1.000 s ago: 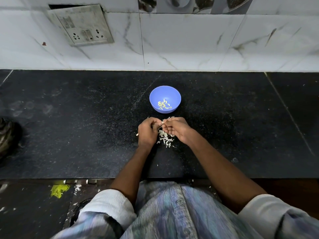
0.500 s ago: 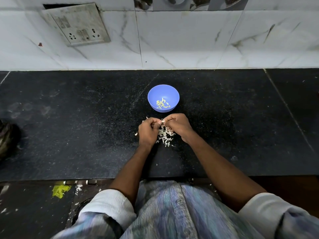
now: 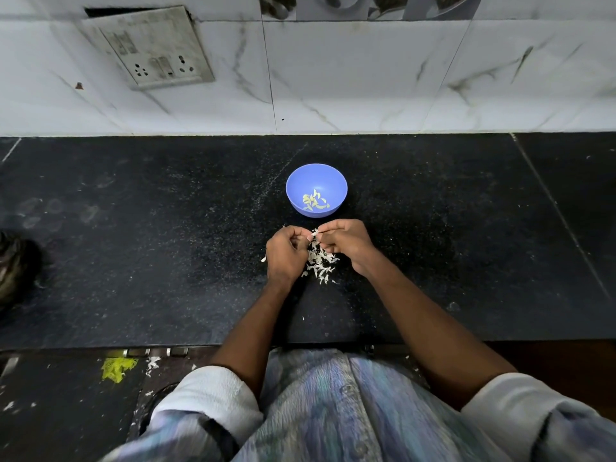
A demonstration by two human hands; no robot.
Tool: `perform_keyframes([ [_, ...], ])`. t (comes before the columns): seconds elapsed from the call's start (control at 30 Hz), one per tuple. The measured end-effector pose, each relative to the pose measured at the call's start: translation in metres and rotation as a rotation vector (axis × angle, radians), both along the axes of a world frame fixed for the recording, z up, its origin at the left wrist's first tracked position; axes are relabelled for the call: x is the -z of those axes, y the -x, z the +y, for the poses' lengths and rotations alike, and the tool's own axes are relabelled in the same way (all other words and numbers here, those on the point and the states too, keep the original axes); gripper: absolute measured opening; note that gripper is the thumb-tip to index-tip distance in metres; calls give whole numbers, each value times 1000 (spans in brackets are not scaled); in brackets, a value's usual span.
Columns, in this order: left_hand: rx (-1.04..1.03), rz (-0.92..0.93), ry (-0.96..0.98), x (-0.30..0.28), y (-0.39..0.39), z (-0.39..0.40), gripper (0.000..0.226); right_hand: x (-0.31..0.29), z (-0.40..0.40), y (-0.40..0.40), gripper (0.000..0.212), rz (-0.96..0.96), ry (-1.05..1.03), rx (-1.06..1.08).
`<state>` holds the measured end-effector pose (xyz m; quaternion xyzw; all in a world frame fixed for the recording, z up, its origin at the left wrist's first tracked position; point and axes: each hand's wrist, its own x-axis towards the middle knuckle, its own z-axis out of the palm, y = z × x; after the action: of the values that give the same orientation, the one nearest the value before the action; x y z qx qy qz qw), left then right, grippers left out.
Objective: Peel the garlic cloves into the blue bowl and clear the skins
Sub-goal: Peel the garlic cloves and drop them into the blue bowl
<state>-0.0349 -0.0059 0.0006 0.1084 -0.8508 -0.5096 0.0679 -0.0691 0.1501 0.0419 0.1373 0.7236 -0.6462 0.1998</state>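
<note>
A blue bowl (image 3: pixel 316 173) stands on the black counter and holds several peeled garlic cloves (image 3: pixel 314 202). Just in front of it my left hand (image 3: pixel 286 255) and my right hand (image 3: pixel 348 243) meet, fingers curled. Between their fingertips they pinch a small garlic clove (image 3: pixel 314 233) with white skin. Under and between the hands lies a pile of white garlic skins (image 3: pixel 320 263) on the counter. One stray skin (image 3: pixel 263 259) lies left of my left hand.
The black stone counter (image 3: pixel 150 245) runs to a white tiled wall with a socket plate (image 3: pixel 150 48) at the back left. A dark object (image 3: pixel 15 268) sits at the counter's left edge. Scraps lie on the floor (image 3: pixel 118 368) below the front edge.
Both hands stay together at the same spot over the skins, fingertips working the clove. The view has shifted slightly; the bowl has not moved.
</note>
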Motion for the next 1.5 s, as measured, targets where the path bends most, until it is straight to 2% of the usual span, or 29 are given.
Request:
perform_keyframes([
  [0.27, -1, -25, 0, -3, -2, 0, 21, 1, -2, -1, 9, 54, -121, -4],
  [0.4, -2, -7, 13, -4, -3, -1, 16, 1, -3, -3, 26, 84, -191, -29],
  [0.67, -9, 1, -6, -2, -1, -1, 15, 0, -2, -3, 9, 132, -208, -45],
  [0.87, -20, 5, -24, -3, -2, -1, 15, 1, -1, -2, 18, 181, -282, -44],
  [1.0, -32, 7, -25, -3, -2, -1, 16, 5, -3, 0, 40, 196, -420, -80],
  [1.03, -36, 3, -29, -3, -2, -1, 16, 6, -3, 1, 40, 216, -473, -88],
  [1.1, -39, 3, -28, -3, -3, -1, 14, 7, -1, 3, 20, 279, -532, -129],
  [1.13, -37, 4, -24, -3, -3, -1, 13, 6, -1, 3, 13, 301, -530, -153],
  [1.23, -28, 9, -27, -3, -3, -2, 11, 6, -2, 2, 11, 320, -496, -158],
  [1.33, -26, 8, -20, -5, -4, -1, 9, 3, -4, 0, 4, 256, -362, -119],
  [1.4, -13, 14, 3, -7, -4, -2, 9, 0, -5, -2, 5, 211, -258, -130],
  [1.5, 15, 19, 63, -7, -5, -5, 12, 2, -5, -4, 8, 203, -208, -143],
])
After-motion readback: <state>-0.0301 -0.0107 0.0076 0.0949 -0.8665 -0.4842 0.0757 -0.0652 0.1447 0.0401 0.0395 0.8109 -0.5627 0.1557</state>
